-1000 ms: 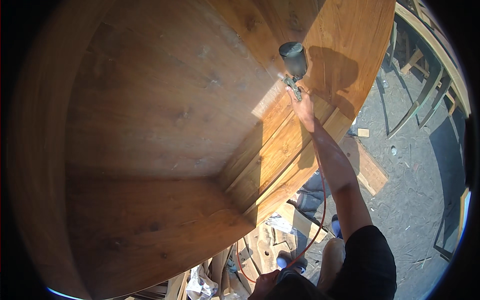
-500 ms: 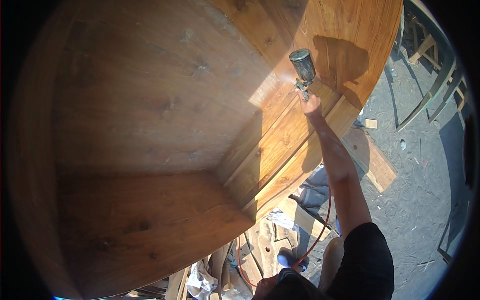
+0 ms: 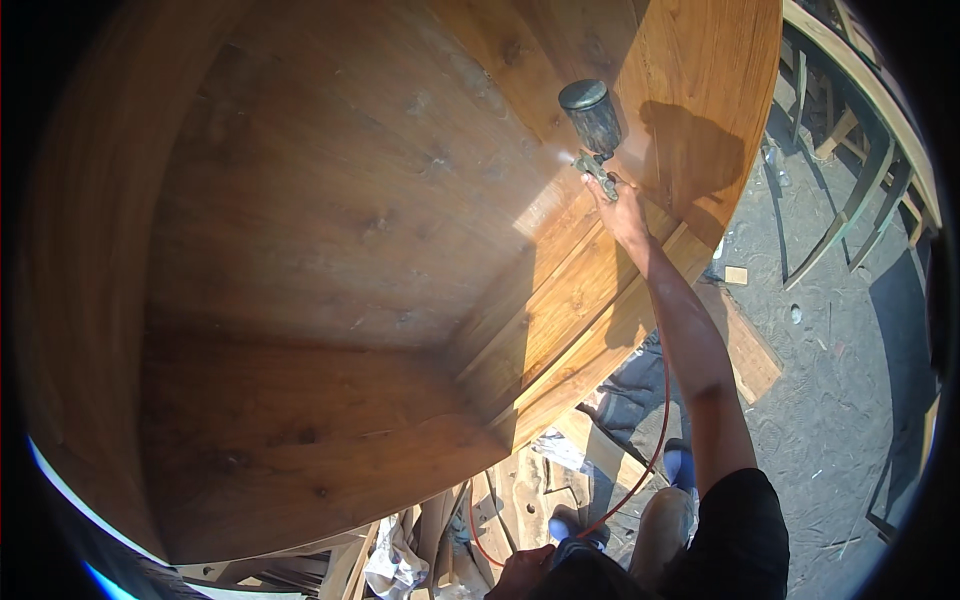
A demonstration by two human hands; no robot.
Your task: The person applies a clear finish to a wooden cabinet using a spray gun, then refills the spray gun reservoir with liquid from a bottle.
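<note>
My right hand [image 3: 622, 212] is closed around a spray gun [image 3: 597, 174] with a dark metal cup [image 3: 592, 118] on top. A pale mist leaves the nozzle toward the left, over the inside of a large brown wooden cabinet [image 3: 330, 200]. The gun is held apart from the wood, in front of a stepped strip of boards lit by sun. At the lower edge, my left hand [image 3: 524, 574] is closed, with a thin red hose [image 3: 655, 455] running into it and out the other side. The hose rises behind my right forearm.
Wood offcuts [image 3: 530, 490] and a white crumpled cloth [image 3: 395, 560] lie below the cabinet. A loose plank [image 3: 745, 345] rests on the grey ground to the right. Curved wooden frames [image 3: 860, 200] stand at the far right. My blue shoes [image 3: 680, 468] are near the hose.
The view has shifted, with the cabinet lower and further right. My right hand and the spray gun are slightly left of before, still spraying; the gun looks larger.
</note>
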